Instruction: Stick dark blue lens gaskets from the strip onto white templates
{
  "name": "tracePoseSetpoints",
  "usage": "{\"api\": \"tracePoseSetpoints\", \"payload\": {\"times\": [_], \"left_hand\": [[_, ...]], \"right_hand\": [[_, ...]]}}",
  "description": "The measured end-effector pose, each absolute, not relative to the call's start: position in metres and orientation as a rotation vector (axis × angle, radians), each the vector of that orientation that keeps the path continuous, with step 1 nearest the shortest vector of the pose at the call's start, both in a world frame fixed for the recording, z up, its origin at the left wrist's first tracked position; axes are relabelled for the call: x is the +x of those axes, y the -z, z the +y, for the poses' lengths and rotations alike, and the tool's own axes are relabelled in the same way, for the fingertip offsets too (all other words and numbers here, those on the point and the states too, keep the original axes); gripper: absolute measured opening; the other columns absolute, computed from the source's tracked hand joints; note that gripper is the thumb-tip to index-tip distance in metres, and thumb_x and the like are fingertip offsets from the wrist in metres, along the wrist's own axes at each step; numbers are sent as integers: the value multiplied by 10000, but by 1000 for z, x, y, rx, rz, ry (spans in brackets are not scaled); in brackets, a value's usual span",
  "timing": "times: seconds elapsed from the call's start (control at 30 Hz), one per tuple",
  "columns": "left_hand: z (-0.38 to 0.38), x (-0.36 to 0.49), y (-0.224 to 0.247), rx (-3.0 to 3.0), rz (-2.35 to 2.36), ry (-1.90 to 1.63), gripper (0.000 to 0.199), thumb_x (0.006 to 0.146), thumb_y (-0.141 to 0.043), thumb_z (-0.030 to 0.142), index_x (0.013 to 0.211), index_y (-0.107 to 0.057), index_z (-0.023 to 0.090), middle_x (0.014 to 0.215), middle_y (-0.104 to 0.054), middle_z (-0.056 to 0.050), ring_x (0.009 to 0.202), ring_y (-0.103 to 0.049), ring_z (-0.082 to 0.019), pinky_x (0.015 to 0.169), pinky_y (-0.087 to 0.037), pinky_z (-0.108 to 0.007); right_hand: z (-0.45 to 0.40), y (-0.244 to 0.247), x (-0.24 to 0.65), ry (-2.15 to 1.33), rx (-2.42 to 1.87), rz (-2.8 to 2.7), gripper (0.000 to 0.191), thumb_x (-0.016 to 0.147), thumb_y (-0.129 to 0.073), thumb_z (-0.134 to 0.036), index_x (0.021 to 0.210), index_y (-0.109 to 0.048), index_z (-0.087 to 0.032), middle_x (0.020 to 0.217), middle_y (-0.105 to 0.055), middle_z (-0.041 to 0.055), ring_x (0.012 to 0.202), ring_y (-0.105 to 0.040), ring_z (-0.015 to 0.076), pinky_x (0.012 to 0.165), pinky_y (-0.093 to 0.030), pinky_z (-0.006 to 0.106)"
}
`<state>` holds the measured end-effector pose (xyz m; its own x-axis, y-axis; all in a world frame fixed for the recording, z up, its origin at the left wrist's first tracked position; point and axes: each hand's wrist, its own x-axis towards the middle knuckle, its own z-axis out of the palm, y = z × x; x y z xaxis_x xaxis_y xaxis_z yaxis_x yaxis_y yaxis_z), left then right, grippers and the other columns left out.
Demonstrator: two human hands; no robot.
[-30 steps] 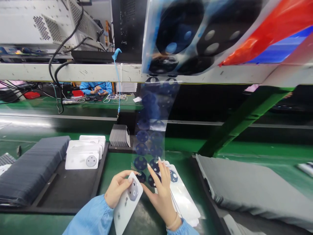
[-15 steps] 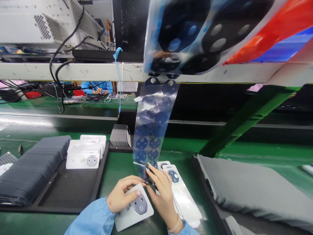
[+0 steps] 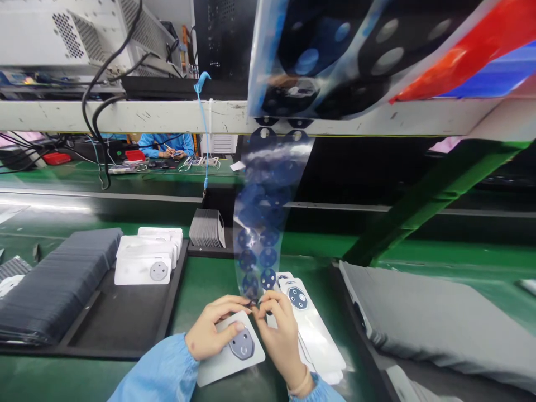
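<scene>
A: Nearest of all, the left hand (image 3: 215,332) grips a pale panel (image 3: 221,365), thumb at the edge of its grey octagonal patch (image 3: 243,346), just this side of the film strip (image 3: 263,223)!

B: Firm enough, though that thumb might do better on bare panel, leaving the patch unsmudged.

A: And the right hand (image 3: 256,306), there at the strip's lower end, thumb and forefinger pinched on the film! Is one of the dark discs (image 3: 268,258) between them?

B: Can't tell, the fingers hide it. The neat way is fingertips on the rim only, a low, gentle pull, so nothing creases and the strip doesn't swing.

A: Right of the strip's lower end, overlapping white panels (image 3: 316,332)!

B: Close to the right wrist, so a light forearm is wise.

A: Left of the strip, the black tray (image 3: 129,315); beyond the strip's lower end, also leftward, a grey stack (image 3: 207,229)!

B: And far behind the strip, off left, a co-worker (image 3: 167,146) in blue sleeves.
</scene>
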<state>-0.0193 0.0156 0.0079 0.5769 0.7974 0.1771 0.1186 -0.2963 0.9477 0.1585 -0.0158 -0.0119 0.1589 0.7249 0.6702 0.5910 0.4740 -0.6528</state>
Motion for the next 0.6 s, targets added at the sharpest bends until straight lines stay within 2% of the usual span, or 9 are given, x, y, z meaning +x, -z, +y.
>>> {"api": "tracePoseSetpoints", "payload": {"times": [0.07,0.1,0.17,0.23,0.3,0.4,0.6], "left_hand": [[17,-20,-7,1771,765,-812,278,878,-595,357,1081,-701,200,1211,-650,-156,1085,-623,-262,808,-523,-318],[18,-21,-7,1771,758,-815,274,880,-593,350,1084,-699,202,1200,-656,-155,1090,-622,-263,816,-522,-322],[18,-22,-7,1769,731,-818,268,881,-594,338,1090,-696,205,1183,-668,-150,1098,-620,-261,838,-520,-327],[18,-23,-8,1757,710,-829,260,877,-603,328,1086,-698,206,1183,-672,-147,1109,-617,-258,860,-518,-325],[17,-24,-10,1755,709,-842,245,870,-615,320,1068,-706,207,1176,-678,-142,1120,-612,-256,881,-513,-323],[15,-25,-12,1773,711,-849,232,861,-627,316,1043,-717,202,1141,-691,-137,1088,-624,-251,878,-510,-318],[12,-23,-15,1835,765,-797,252,856,-623,330,1049,-724,205,1116,-689,-132,1039,-635,-251,754,-516,-283]], "right_hand": [[-16,11,158,-112,-1220,-1528,103,864,-582,-124,860,-555,-223,905,-559,48,885,-577,215,758,-493,365],[-16,11,158,-87,-1255,-1536,132,868,-596,-152,985,-578,-210,1002,-572,86,976,-571,245,809,-490,403],[-15,11,160,-18,-1321,-1587,370,874,-602,-181,1238,-536,-187,1266,-517,164,1194,-490,311,937,-433,491],[-15,12,162,36,-1292,-1703,461,898,-562,-144,1347,-474,-202,1396,-477,159,1297,-435,312,1023,-357,521],[-14,14,164,68,-1177,-1796,446,917,-516,-78,1339,-482,-219,1338,-576,118,1251,-518,257,1046,-342,482],[-14,16,164,73,-1076,-1758,374,910,-518,-24,1226,-560,-220,1159,-701,79,1065,-657,208,980,-407,419],[-17,10,160,52,-1073,-1542,236,867,-576,-13,962,-632,-221,907,-741,39,821,-700,194,791,-454,377]]}}
